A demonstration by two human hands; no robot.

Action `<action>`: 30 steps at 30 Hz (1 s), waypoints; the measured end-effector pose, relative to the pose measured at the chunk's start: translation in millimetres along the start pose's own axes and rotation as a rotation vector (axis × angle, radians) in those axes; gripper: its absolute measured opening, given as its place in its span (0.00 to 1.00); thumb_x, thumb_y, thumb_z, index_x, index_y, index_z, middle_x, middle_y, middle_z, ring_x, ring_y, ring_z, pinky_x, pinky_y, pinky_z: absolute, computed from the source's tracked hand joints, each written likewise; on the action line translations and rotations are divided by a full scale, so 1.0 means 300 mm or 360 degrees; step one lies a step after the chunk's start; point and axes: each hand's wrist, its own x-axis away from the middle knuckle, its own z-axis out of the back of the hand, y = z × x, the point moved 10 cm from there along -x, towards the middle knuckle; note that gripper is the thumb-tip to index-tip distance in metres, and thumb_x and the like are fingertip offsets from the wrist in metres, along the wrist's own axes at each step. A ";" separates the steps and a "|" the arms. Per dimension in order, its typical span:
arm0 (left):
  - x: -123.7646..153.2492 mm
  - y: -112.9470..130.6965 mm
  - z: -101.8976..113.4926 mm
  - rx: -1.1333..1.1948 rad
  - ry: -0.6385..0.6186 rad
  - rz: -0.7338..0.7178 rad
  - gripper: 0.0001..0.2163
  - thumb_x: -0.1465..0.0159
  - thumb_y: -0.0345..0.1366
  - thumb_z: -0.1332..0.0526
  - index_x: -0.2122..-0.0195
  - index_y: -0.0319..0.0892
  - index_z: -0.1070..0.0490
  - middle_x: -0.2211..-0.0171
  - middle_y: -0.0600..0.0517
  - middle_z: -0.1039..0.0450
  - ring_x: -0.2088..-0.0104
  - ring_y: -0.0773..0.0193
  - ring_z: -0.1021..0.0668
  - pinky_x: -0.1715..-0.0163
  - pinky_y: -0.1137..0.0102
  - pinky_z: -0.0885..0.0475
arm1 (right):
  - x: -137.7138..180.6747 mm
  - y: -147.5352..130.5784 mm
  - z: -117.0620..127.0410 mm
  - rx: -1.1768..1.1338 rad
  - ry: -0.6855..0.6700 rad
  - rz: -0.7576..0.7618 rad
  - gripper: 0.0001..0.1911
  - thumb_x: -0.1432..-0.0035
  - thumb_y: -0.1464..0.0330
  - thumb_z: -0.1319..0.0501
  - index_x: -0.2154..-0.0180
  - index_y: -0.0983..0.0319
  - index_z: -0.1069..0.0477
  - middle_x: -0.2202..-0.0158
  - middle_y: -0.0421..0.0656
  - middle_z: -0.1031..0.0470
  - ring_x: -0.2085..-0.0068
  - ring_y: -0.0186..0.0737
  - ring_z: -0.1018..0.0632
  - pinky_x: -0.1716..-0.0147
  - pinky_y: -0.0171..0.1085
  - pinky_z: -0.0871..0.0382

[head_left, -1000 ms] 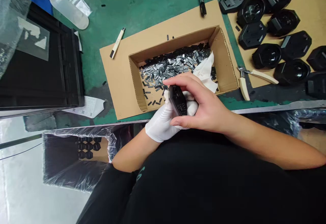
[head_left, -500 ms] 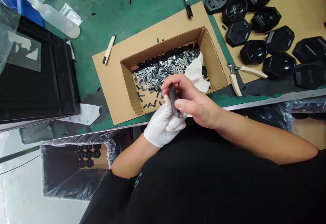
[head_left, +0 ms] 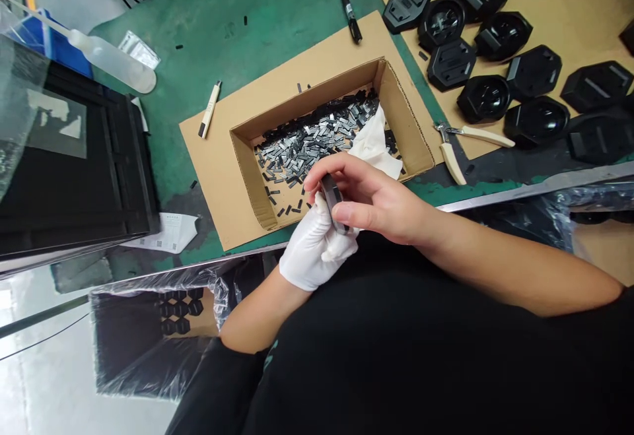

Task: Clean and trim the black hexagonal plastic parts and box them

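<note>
A black plastic part (head_left: 333, 202), seen nearly edge-on, is held between my two hands in front of my body. My left hand (head_left: 312, 248), in a white glove, is closed around its lower side. Bare, my right hand (head_left: 372, 197) grips the same part, thumb on the near face and fingers curled over its far edge. Just beyond my hands stands an open cardboard box (head_left: 242, 174) with many small black strips (head_left: 307, 141) inside. A crumpled white cloth (head_left: 375, 142) lies in the box's right end.
Black hexagonal housings (head_left: 452, 64) cover the cardboard at right, near cream-handled pliers (head_left: 452, 158). A marker (head_left: 351, 16), a cream-coloured cutter (head_left: 210, 110) and a squeeze bottle (head_left: 116, 62) lie on the green table. Black crates (head_left: 74, 164) stand left; a plastic-lined box (head_left: 133, 342) sits below.
The black part has turned slightly in my hands, showing more of its rounded edge. Both hands keep their hold, and the camera view has shifted a little.
</note>
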 end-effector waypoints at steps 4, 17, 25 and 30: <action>0.003 0.002 0.001 -0.0041 0.0003 -0.0014 0.13 0.27 0.30 0.34 0.68 0.43 0.35 0.83 0.66 0.42 0.91 0.79 0.48 0.90 0.81 0.49 | 0.006 0.003 -0.006 -0.0123 -0.0088 -0.0030 0.22 0.32 0.55 0.29 0.43 0.57 0.27 0.49 0.42 0.27 0.55 0.37 0.24 0.59 0.35 0.29; 0.012 0.011 -0.027 -0.0174 -0.0224 -0.0076 0.13 0.31 0.33 0.29 0.69 0.40 0.32 0.78 0.63 0.38 0.87 0.81 0.48 0.87 0.84 0.46 | 0.047 -0.012 -0.007 -0.0050 -0.0249 0.0071 0.33 0.29 0.58 0.34 0.26 0.52 0.36 0.23 0.49 0.37 0.24 0.51 0.34 0.25 0.53 0.39; 0.036 -0.008 -0.047 0.0150 -0.0107 0.0029 0.21 0.18 0.33 0.56 0.67 0.38 0.31 0.78 0.60 0.40 0.87 0.80 0.41 0.87 0.86 0.46 | 0.047 0.044 -0.009 -0.0050 -0.0131 -0.0103 0.43 0.36 0.58 0.37 0.23 0.53 0.45 0.28 0.48 0.35 0.33 0.52 0.28 0.29 0.56 0.36; 0.057 -0.016 -0.042 0.0199 0.0049 0.0032 0.21 0.17 0.34 0.56 0.64 0.38 0.29 0.78 0.60 0.41 0.86 0.79 0.42 0.86 0.86 0.46 | 0.047 0.049 -0.014 -0.0088 -0.0080 -0.0174 0.43 0.39 0.61 0.39 0.24 0.54 0.43 0.31 0.48 0.33 0.33 0.50 0.28 0.27 0.55 0.38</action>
